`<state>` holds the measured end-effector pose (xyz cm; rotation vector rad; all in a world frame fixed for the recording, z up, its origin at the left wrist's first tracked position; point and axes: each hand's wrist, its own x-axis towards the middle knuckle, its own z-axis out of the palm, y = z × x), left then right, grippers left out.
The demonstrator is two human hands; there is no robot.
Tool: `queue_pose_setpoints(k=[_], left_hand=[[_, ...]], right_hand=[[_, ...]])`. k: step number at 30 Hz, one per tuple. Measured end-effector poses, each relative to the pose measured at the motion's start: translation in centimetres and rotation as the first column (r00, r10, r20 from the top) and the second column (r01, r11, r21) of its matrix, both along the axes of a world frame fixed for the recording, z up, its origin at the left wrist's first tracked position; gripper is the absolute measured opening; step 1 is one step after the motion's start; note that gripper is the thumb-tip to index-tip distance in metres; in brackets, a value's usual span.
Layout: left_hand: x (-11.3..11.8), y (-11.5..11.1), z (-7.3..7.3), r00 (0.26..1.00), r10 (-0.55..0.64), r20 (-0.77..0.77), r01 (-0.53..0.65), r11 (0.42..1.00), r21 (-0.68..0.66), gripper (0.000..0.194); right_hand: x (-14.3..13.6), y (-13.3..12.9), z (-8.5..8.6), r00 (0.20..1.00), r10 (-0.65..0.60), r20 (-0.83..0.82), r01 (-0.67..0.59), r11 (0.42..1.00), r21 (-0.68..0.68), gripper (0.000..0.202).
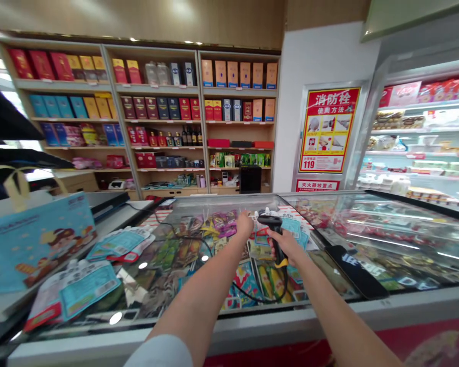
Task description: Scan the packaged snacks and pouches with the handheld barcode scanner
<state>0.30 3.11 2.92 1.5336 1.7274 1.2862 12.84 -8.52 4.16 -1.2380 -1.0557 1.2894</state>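
Observation:
My right hand (289, 245) is wrapped round the handle of a black and yellow barcode scanner (270, 220), whose head points left. From the scanner a black cable (265, 300) loops back across the glass freezer lid. My left hand (245, 223) reaches forward over the lid, just left of the scanner, at the edge of some blue, white and red spouted pouches (292, 228). Its fingers are mostly hidden, so a grip on a pouch cannot be made out. More such pouches lie in a pile (120, 242) and singly (88, 289) on the left of the lid.
Frozen packs show through the freezer glass (168, 255). A blue paper bag (42, 239) stands at the left. On the right lies a black panel (355, 270). Shelves of boxes (160, 108) line the back wall; a lit fridge (424, 148) stands far right.

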Motion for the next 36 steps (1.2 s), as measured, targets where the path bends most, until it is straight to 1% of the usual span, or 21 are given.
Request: queue_pose_setpoints(k=[2, 4, 6, 8, 11, 14, 16, 18, 20, 22, 24, 26, 27, 29, 31, 34, 35, 36], left_hand=[[-2.9, -0.1, 0.0, 0.996, 0.079, -0.03, -0.079, 0.997, -0.002, 0.036], [-6.5, -0.3, 0.0, 0.987, 0.152, -0.056, -0.153, 0.988, -0.003, 0.036], [-10.7, -0.8, 0.0, 0.972, 0.217, -0.086, -0.217, 0.976, 0.007, 0.035], [-15.1, -1.6, 0.1, 0.946, 0.287, -0.148, -0.289, 0.957, 0.009, 0.034], [-22.0, -2.9, 0.5, 0.879, 0.379, -0.29, -0.41, 0.911, -0.052, 0.037], [-28.6, -4.2, 0.6, 0.803, 0.435, -0.408, -0.511, 0.855, -0.093, 0.039], [-32.4, -5.0, 0.6, 0.745, 0.472, -0.471, -0.561, 0.826, -0.06, 0.039], [-35.3, -5.8, 0.6, 0.688, 0.48, -0.544, -0.593, 0.804, -0.042, 0.043], [-37.3, -6.5, 0.8, 0.649, 0.435, -0.624, -0.613, 0.785, -0.09, 0.054], [-38.5, -7.0, 1.2, 0.617, 0.363, -0.698, -0.622, 0.769, -0.15, 0.065], [-39.2, -7.0, 1.5, 0.578, 0.293, -0.762, -0.607, 0.778, -0.161, 0.065], [-39.8, -6.7, 1.8, 0.552, 0.234, -0.8, -0.582, 0.795, -0.17, 0.057], [-40.2, -6.3, 1.8, 0.556, 0.207, -0.805, -0.571, 0.799, -0.188, 0.054], [-41.1, -5.6, 1.7, 0.593, 0.182, -0.785, -0.561, 0.793, -0.24, 0.049], [-42.0, -4.9, 1.5, 0.624, 0.205, -0.754, -0.563, 0.787, -0.252, 0.043], [-42.5, -4.4, 1.3, 0.643, 0.277, -0.714, -0.575, 0.791, -0.211, 0.025], [-42.2, -4.3, 1.3, 0.674, 0.326, -0.663, -0.573, 0.797, -0.191, 0.018], [-41.7, -4.3, 1.1, 0.725, 0.388, -0.569, -0.567, 0.806, -0.173, 0.012]], right_hand=[[-2.0, 0.4, -0.3, 0.999, 0.049, 0.008, -0.049, 0.999, -0.011, 0.023], [-4.2, 0.7, -0.7, 0.995, 0.104, 0.006, -0.104, 0.995, -0.012, 0.024], [-6.5, 1.0, -1.0, 0.988, 0.152, -0.004, -0.152, 0.988, -0.013, 0.025], [-8.7, 1.3, -1.2, 0.98, 0.199, -0.013, -0.199, 0.98, -0.016, 0.027], [-12.0, 1.7, -1.1, 0.965, 0.261, -0.022, -0.261, 0.965, -0.023, 0.028], [-15.0, 2.2, -1.0, 0.95, 0.31, -0.035, -0.311, 0.95, -0.033, 0.028], [-16.8, 2.4, -1.1, 0.938, 0.347, -0.03, -0.348, 0.937, -0.043, 0.028], [-18.3, 2.6, -1.2, 0.926, 0.378, -0.011, -0.378, 0.924, -0.054, 0.027], [-19.4, 2.6, -1.4, 0.916, 0.402, 0.002, -0.401, 0.915, -0.05, 0.026], [-20.1, 2.6, -1.8, 0.911, 0.413, 0.008, -0.412, 0.91, -0.04, 0.025], [-20.2, 2.7, -2.3, 0.91, 0.415, 0.022, -0.414, 0.91, -0.038, 0.025], [-20.0, 2.8, -2.8, 0.913, 0.407, 0.043, -0.405, 0.913, -0.036, 0.026], [-19.8, 2.8, -3.0, 0.914, 0.403, 0.05, -0.402, 0.915, -0.031, 0.026], [-19.4, 2.9, -3.2, 0.918, 0.393, 0.053, -0.393, 0.919, -0.015, 0.026], [-19.1, 2.8, -3.2, 0.923, 0.382, 0.056, -0.382, 0.924, -0.01, 0.026], [-19.0, 2.6, -3.0, 0.926, 0.369, 0.081, -0.369, 0.929, -0.009, 0.025], [-19.0, 2.6, -2.9, 0.926, 0.368, 0.089, -0.369, 0.93, -0.007, 0.025], [-19.0, 2.5, -2.9, 0.925, 0.369, 0.091, -0.37, 0.929, -0.003, 0.025]])
